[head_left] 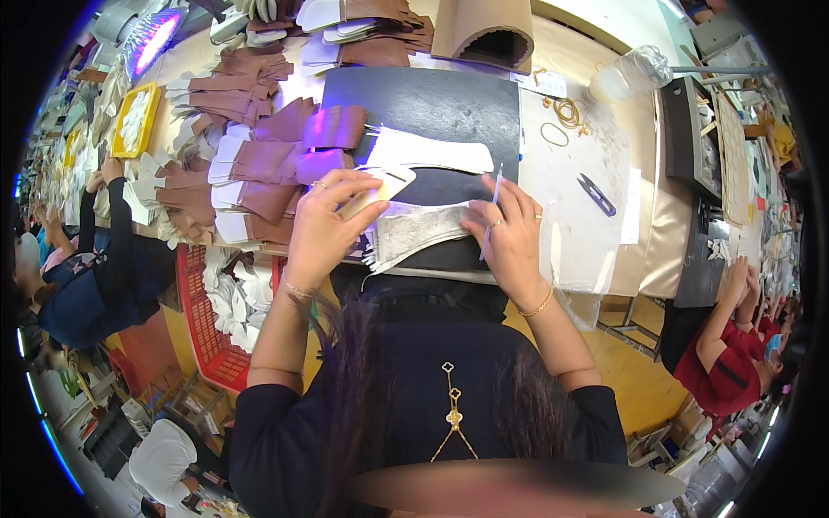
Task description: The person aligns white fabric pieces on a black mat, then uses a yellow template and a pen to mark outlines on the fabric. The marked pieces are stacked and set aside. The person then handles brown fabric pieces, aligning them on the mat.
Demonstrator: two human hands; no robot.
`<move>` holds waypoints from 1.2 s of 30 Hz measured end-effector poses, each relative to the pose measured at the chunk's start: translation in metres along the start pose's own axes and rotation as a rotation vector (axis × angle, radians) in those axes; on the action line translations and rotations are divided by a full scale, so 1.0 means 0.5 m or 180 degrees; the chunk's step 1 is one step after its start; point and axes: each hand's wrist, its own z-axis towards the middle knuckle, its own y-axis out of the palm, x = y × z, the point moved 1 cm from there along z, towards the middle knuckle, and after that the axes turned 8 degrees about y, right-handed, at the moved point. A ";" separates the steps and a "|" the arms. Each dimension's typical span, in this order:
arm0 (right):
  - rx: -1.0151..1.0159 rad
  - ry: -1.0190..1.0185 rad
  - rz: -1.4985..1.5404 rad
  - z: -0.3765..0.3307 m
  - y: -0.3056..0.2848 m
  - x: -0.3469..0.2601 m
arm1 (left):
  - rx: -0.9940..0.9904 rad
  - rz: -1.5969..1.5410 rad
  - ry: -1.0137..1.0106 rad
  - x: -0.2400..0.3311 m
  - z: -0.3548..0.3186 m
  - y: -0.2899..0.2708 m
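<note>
While brown and white cut pieces pile up at left, our left hand pinches a cream insole-shaped piece by its edge, over the black mat. Our right hand presses flat on a grey-white lining piece at the counter edge, a thin pen between its fingers. We judge marking barely started; a big stack remains. Rubber bands and snips lie right, well apart. A red basket sits below left.
</note>
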 end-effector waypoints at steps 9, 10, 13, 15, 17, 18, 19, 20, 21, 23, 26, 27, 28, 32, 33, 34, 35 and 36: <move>-0.1811 -0.0754 0.1507 0.006 -0.077 -0.036 | -0.1489 -0.1044 -0.0780 -0.001 0.039 0.035; -0.2049 -0.0901 0.1729 0.012 -0.089 -0.044 | -0.1575 -0.0989 -0.0776 -0.005 0.039 0.039; -0.2501 -0.0846 0.2586 0.031 -0.122 -0.068 | -0.1835 -0.0217 -0.0029 -0.013 0.039 0.046; -0.2166 -0.0755 0.3084 0.044 -0.142 -0.079 | -0.1822 -0.0023 0.0176 -0.016 0.035 0.049; -0.1709 -0.0365 0.3866 0.057 -0.146 -0.085 | -0.1849 0.0104 0.0285 -0.016 0.033 0.051; -0.1214 -0.0135 0.4045 0.064 -0.138 -0.085 | -0.1816 0.0041 0.0169 -0.015 0.029 0.051; -0.0684 0.0239 0.3966 0.074 -0.121 -0.082 | -0.1848 -0.0038 0.0014 -0.013 0.024 0.051; -0.0440 0.0481 0.4246 0.090 -0.094 -0.075 | -0.1838 -0.0074 -0.0141 -0.009 0.016 0.053; -0.0282 0.0855 0.4352 0.107 -0.064 -0.064 | -0.1832 -0.0113 -0.0298 -0.006 0.009 0.054; -0.0252 0.1378 0.3690 0.134 -0.013 -0.034 | -0.1804 0.0218 0.0221 -0.002 0.009 0.051; 0.0198 0.1085 0.1679 0.149 0.040 -0.003 | -0.1643 0.0271 0.0350 0.008 -0.006 0.048; 0.0268 0.1024 0.0840 0.149 0.048 0.005 | -0.1574 0.0297 0.0337 0.011 -0.013 0.047; 0.0676 0.0693 -0.0087 0.133 0.041 0.009 | -0.1530 0.0327 0.0323 0.013 -0.016 0.048; 0.0851 0.0551 0.0588 0.098 -0.005 0.044 | -0.1088 0.0777 0.0630 0.019 -0.029 0.072; 0.0541 0.0883 0.1076 0.085 -0.014 0.050 | -0.1049 0.0804 0.0784 0.019 -0.029 0.086; 0.0247 0.1220 0.1575 0.066 -0.023 0.051 | -0.0968 0.0836 0.0969 0.018 -0.027 0.102; -0.0048 0.1547 0.2076 0.047 -0.029 0.051 | -0.0884 0.0882 0.1149 0.018 -0.025 0.118; 0.0022 0.1374 0.2099 0.030 -0.029 0.045 | -0.0841 0.0864 0.1219 0.016 -0.023 0.135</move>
